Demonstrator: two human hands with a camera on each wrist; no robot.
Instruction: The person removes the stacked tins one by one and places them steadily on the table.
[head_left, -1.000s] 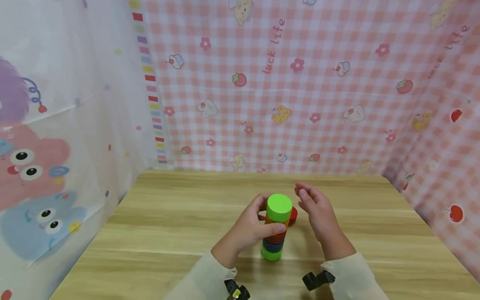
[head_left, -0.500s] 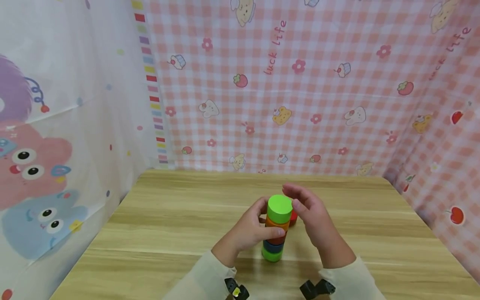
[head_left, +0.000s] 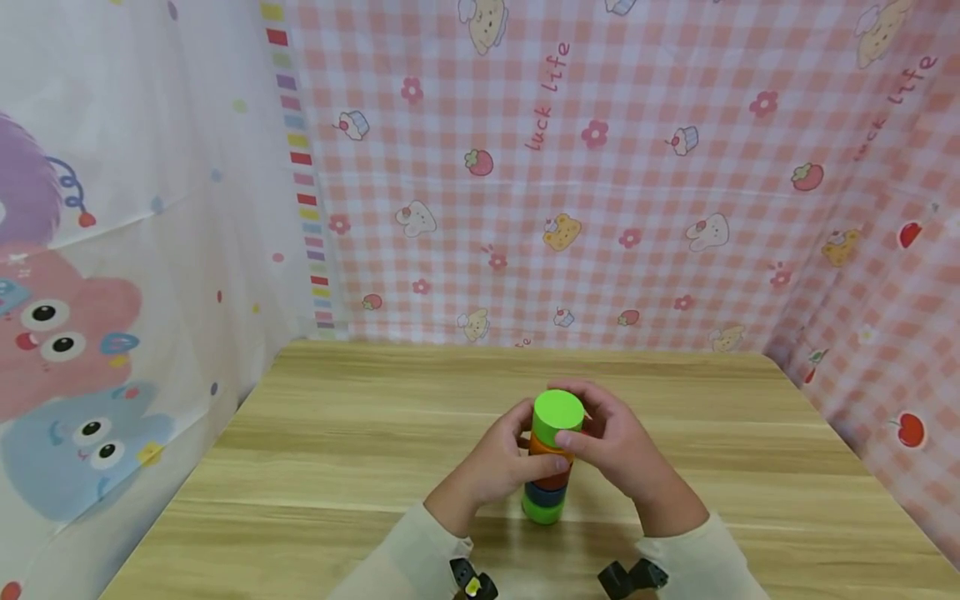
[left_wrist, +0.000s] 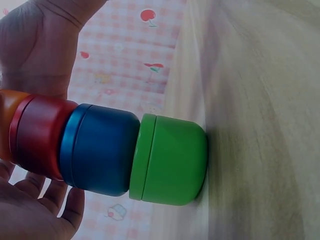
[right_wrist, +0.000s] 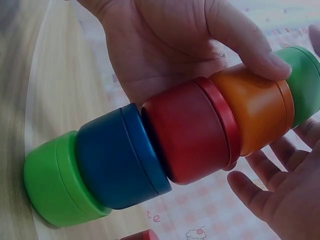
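A stack of small round lidded jars stands upright on the wooden table. Lowest is a green jar (left_wrist: 172, 160), then a blue jar (right_wrist: 120, 160), a red jar (right_wrist: 192, 130), an orange jar (right_wrist: 255, 107) and, topmost, another green jar (head_left: 558, 412). My left hand (head_left: 491, 458) grips the stack from the left, its thumb across the orange jar in the right wrist view. From the right my right hand (head_left: 618, 446) holds the top green jar, thumb in front and fingers behind. The jars sit slightly off-centre on one another in the wrist views.
Part of a red round object (right_wrist: 142, 235) shows behind the stack in the right wrist view; the right hand hides it in the head view. The wooden table (head_left: 360, 433) meets a pink checked cloth (head_left: 525, 192) at the back and a white cloth at left.
My right hand has moved left from beside the stack, and its fingers and thumb have closed round the top green jar. The left hand and the stack have stayed in place.
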